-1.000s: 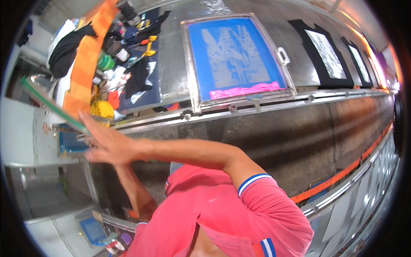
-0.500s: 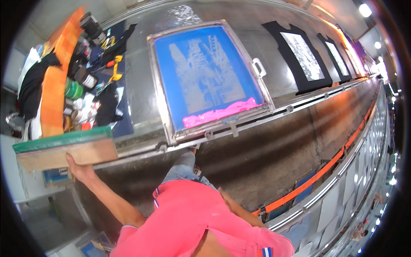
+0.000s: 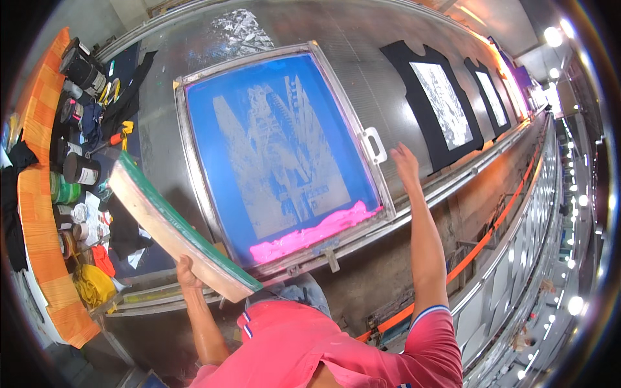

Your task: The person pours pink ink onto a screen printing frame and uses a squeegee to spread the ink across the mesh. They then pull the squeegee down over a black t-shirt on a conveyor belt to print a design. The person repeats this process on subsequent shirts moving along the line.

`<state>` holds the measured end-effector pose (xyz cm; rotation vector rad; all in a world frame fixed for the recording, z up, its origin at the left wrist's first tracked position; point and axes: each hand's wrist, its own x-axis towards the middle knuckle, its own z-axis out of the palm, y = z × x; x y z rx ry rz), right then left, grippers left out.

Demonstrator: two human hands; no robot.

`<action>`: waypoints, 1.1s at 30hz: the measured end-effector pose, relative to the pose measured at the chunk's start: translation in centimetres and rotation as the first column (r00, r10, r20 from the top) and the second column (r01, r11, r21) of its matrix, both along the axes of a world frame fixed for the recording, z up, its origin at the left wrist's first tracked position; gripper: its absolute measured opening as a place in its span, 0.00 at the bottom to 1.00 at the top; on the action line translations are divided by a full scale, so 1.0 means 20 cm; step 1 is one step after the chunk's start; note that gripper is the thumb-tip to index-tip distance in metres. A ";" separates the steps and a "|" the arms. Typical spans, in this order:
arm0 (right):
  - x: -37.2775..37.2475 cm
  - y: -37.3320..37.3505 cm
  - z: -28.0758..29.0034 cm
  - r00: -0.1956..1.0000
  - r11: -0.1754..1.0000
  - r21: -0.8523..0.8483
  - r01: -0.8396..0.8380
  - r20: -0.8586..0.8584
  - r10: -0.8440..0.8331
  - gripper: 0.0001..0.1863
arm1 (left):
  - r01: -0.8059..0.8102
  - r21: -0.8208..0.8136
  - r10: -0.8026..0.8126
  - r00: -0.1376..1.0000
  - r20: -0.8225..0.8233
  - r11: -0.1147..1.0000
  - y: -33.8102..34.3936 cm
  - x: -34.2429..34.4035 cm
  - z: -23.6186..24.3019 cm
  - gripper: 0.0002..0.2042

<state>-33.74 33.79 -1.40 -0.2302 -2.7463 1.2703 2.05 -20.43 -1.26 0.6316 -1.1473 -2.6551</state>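
Observation:
My left hand grips a long squeegee with a pale wooden body and green blade, held diagonally left of the screen frame. A metal-framed blue screen lies on the metal table, with a pale stencil design and a band of pink ink along its near edge. My right hand is raised just right of the frame's white handle, fingers apart and slightly bent, holding nothing. I cannot tell whether it touches the handle.
Black shirts with white prints lie to the right. An orange board at left borders ink pots, cloths and tools. A metal rail runs along the table's near edge; an orange beam runs beyond a gap.
My left hand has swung the squeegee rightward and upright-diagonal beside the screen. My right hand has risen from beside my body to the handle's side. The view has turned.

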 end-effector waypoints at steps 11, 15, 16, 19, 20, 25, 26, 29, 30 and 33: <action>-0.43 -0.31 -0.16 0.962 0.961 -0.106 -0.254 0.075 0.263 0.13 | -0.112 -0.360 0.270 0.863 0.426 0.926 0.11 -0.09 -0.07 0.32; -0.40 -0.22 0.42 0.962 0.981 -0.116 -0.157 0.205 0.179 0.16 | -0.100 -0.498 0.246 0.940 0.236 0.861 0.66 -0.42 0.23 0.33; -0.39 -0.08 0.49 0.967 0.981 -0.126 -0.145 0.194 0.168 0.16 | -0.059 -0.480 0.174 0.965 0.199 0.875 0.83 -0.53 0.28 0.33; -0.46 0.40 0.60 0.991 0.992 -0.093 -0.088 0.096 0.097 0.16 | 0.119 -0.412 -0.077 0.990 0.116 0.904 1.42 -0.87 0.36 0.33; -0.45 0.55 0.72 0.994 0.986 -0.135 -0.096 0.044 0.103 0.16 | 0.154 -0.395 -0.133 0.988 0.082 0.906 1.60 -0.93 0.41 0.33; -0.37 1.53 1.02 0.994 0.969 -0.240 0.052 -0.083 -0.074 0.19 | 0.455 -0.342 -0.471 0.881 0.040 0.822 2.59 -1.35 0.57 0.34; -0.34 1.75 1.07 0.982 0.961 -0.252 0.113 -0.120 -0.147 0.21 | 0.510 -0.334 -0.530 0.847 0.037 0.793 2.77 -1.43 0.60 0.34; -0.33 2.39 1.19 0.988 0.979 -0.171 0.111 -0.085 -0.127 0.24 | 0.590 -0.328 -0.621 0.784 0.012 0.738 3.20 -1.62 0.67 0.35; -0.32 2.58 1.24 0.992 0.973 -0.203 0.108 -0.037 -0.118 0.24 | 0.599 -0.336 -0.634 0.773 0.006 0.727 3.32 -1.69 0.70 0.35; -0.41 3.36 0.95 0.936 0.947 -0.124 0.298 -0.158 -0.315 0.23 | 0.676 -0.324 -0.711 0.703 0.011 0.662 3.80 -1.95 0.66 0.35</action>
